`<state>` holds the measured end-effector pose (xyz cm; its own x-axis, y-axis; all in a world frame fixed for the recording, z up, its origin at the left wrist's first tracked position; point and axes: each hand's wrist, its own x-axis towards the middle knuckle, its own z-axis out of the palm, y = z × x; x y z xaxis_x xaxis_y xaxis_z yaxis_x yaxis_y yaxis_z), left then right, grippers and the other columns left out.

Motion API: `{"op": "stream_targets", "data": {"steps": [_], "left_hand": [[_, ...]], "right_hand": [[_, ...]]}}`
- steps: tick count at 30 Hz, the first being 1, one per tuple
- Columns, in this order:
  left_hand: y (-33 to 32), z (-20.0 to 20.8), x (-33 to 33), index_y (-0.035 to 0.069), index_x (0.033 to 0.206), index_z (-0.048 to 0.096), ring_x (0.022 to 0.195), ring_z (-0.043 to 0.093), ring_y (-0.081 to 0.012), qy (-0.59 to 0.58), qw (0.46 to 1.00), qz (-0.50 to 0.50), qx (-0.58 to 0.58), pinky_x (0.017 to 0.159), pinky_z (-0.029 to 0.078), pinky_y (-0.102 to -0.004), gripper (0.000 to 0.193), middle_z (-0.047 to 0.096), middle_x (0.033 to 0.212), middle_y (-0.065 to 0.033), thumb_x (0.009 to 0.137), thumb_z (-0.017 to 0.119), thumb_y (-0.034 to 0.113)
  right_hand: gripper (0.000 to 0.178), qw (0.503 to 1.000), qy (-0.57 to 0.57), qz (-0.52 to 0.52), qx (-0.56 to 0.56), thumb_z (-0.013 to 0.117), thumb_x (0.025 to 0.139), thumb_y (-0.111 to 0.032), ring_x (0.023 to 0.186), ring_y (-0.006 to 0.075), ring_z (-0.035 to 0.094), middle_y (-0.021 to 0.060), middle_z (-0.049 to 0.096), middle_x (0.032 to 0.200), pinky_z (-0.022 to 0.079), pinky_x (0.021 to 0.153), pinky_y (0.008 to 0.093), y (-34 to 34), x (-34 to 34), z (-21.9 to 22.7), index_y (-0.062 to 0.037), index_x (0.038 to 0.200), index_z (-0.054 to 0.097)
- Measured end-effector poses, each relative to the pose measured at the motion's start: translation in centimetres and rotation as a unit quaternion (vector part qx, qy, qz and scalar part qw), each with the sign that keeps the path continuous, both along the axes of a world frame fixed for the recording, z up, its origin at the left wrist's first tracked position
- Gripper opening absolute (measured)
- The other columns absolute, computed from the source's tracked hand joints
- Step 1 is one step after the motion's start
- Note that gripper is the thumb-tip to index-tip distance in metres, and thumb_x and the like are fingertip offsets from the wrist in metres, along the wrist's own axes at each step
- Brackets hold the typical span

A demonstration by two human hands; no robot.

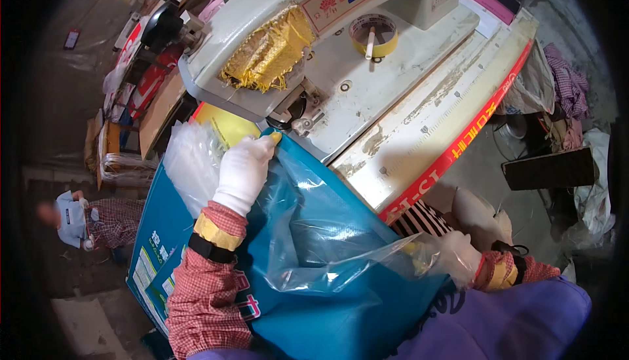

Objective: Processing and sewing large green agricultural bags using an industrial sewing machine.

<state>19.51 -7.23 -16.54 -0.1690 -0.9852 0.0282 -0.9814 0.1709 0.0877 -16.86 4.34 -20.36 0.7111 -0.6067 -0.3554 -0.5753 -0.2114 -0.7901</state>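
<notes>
Before me is a grey-white industrial sewing machine [262, 39] with a wad of yellow woven cloth [272, 49] fixed to its head. A teal woven sack [354, 307] with a clear plastic liner [321, 242] spreads from the machine's working end down to my lap. My left hand [246, 170], in a white glove with yellow fingertips, pinches the sack's top edge right beside the presser foot [304, 123]. Over on the right, my right hand [452, 255], gloved alike, is closed on the sack's other end and its bunched liner; the plastic partly covers these fingers.
A roll of yellowish tape [373, 34] with a white stick across it lies on the machine bed. The worn bench edge carries a red strip [458, 147]. At the far left a person [98, 222] stands near cluttered tables; crumpled sacks [531, 81] and a dark board [550, 170] are at right.
</notes>
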Motion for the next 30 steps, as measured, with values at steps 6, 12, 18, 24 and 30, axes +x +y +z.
{"op": "stream_targets", "data": {"steps": [6,12,18,24,30], "left_hand": [[-7.6,-1.9,7.6,0.007,0.089,0.065,0.080,0.060,-0.0356,-0.033,0.989,-0.029,-0.138,0.072,0.049,-0.0407,0.018,0.064,0.085,-0.0168,0.078,0.052,0.012],[-13.3,9.9,5.6,0.008,0.097,0.060,0.087,0.060,-0.0341,-0.203,0.955,0.085,-0.200,0.077,0.048,-0.0415,0.022,0.063,0.090,-0.0185,0.082,0.051,0.020],[-5.9,12.9,1.3,0.010,0.087,0.063,0.080,0.061,-0.0329,-0.276,0.961,-0.007,-0.006,0.071,0.049,-0.0404,0.017,0.064,0.086,-0.0140,0.072,0.058,0.013],[3.0,14.4,-16.7,0.009,0.071,0.053,0.058,0.053,-0.0273,-0.215,0.938,-0.265,0.066,0.062,0.043,-0.0380,0.011,0.052,0.061,-0.0072,0.068,0.061,0.017],[4.0,15.0,-17.9,0.015,0.098,0.059,0.068,0.062,-0.0267,-0.252,0.663,-0.279,0.647,0.060,0.049,-0.0370,0.020,0.059,0.069,-0.0043,0.079,0.056,0.014]], "right_hand": [[0.034,0.985,-0.084,-0.092,-0.120,0.048,0.091,-0.033,0.054,0.0215,0.058,0.0060,0.060,0.065,0.048,0.049,0.0305,-2.6,6.3,0.3,-0.0041,0.093,0.067],[0.020,0.524,-0.640,0.536,-0.168,0.056,0.081,-0.024,0.051,0.0235,0.056,0.0049,0.057,0.059,0.045,0.046,0.0333,-16.0,19.7,-3.1,-0.0101,0.066,0.056],[0.018,0.947,0.005,-0.013,-0.322,0.055,0.072,-0.021,0.064,0.0303,0.064,0.0126,0.066,0.074,0.050,0.054,0.0417,-16.2,19.8,1.7,-0.0095,0.074,0.068],[0.026,0.950,-0.072,0.176,-0.246,0.061,0.069,-0.026,0.066,0.0294,0.063,0.0144,0.065,0.074,0.050,0.058,0.0400,-22.4,20.9,-0.2,-0.0026,0.077,0.067],[0.030,0.930,-0.122,0.258,-0.233,0.066,0.068,-0.030,0.070,0.0277,0.063,0.0129,0.066,0.081,0.050,0.063,0.0388,-23.5,22.2,-2.4,-0.0034,0.082,0.067]]}}
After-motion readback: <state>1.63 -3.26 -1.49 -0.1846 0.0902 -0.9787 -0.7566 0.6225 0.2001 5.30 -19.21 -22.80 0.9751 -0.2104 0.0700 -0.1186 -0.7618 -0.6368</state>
